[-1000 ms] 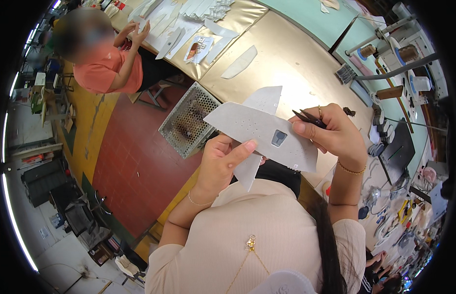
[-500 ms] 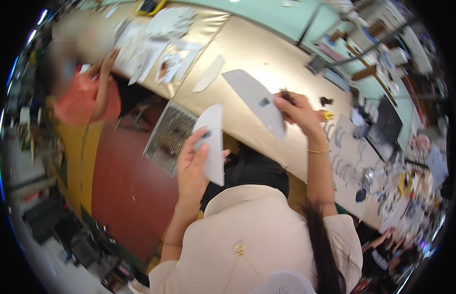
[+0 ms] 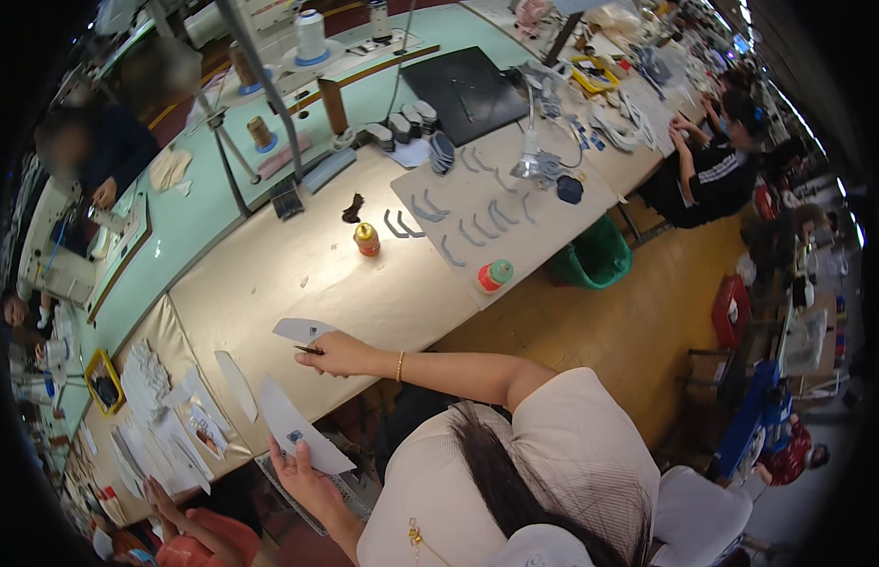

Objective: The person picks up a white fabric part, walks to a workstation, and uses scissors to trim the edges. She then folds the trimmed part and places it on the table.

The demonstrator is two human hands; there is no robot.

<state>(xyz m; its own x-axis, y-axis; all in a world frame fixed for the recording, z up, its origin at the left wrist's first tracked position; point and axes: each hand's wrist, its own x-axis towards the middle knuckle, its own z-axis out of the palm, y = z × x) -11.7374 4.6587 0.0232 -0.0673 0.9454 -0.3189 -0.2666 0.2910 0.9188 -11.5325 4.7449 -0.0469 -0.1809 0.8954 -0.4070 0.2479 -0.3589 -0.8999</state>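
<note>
My left hand [image 3: 312,487] grips a flat light-grey panel [image 3: 293,425] with a small dark square mark on it, held at the table's front edge. Over the gold-covered table my right hand [image 3: 345,356] is closed on a dark tool with a thin tip [image 3: 308,350], its kind not clear. A second grey panel [image 3: 300,329] shows just past my right fingers; whether they touch it is hidden. A narrow pale curved piece [image 3: 236,386] lies on the table left of both panels.
Two bottles, one with a yellow cap [image 3: 367,241] and one with a green cap [image 3: 494,276], stand to the right. Curved grey strips [image 3: 477,227] lie on a board. Stacked white pieces [image 3: 146,378] are at left. A green-lined bin [image 3: 595,255] stands beyond the table edge. Other people sit nearby.
The view has swung toward the right of the table. My right hand has turned, and the panel by it now shows beyond the fingers. My left hand still holds its panel.
</note>
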